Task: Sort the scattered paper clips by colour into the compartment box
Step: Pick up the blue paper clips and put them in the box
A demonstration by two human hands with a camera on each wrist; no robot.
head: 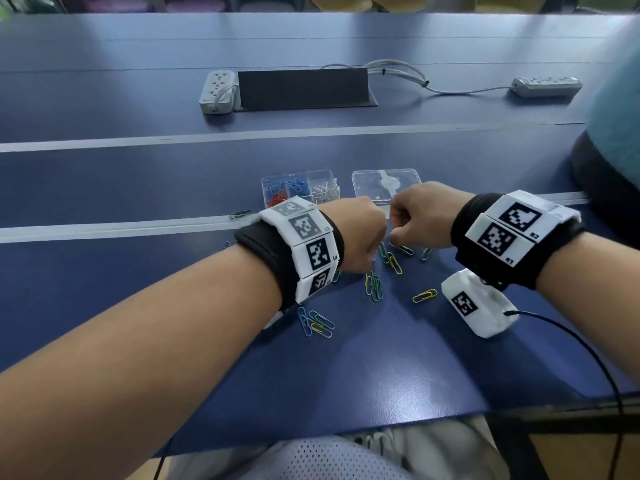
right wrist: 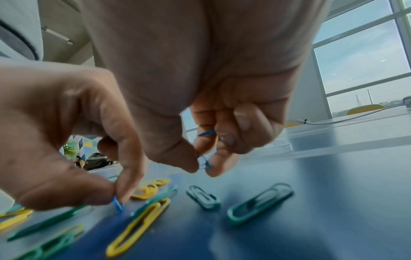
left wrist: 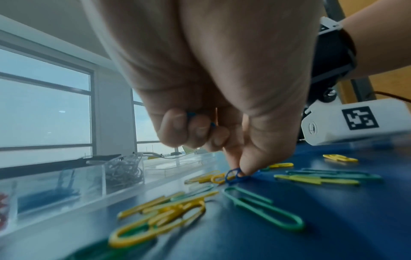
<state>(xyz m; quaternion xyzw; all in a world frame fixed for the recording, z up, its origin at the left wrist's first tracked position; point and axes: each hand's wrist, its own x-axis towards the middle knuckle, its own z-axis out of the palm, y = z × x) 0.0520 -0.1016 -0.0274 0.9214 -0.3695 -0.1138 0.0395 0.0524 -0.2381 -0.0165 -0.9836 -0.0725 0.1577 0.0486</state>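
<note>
Risk I see: my left hand [left wrist: 222, 109] pinches a blue clip [left wrist: 235, 175] at lower centre, my right hand [right wrist: 218, 123] pinches blue clips [right wrist: 206, 161], and they may slip before the compartment box [head: 299, 188].

You wear black bands [head: 263, 251] on both bare arms, each with white blocks [head: 311, 251] showing black square patterns. A thin black wire [head: 568, 337] hangs off.

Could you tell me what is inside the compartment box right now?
The compartment box shows red clips, blue clips and silver clips in separate compartments; the left wrist covers its near edge.
</note>
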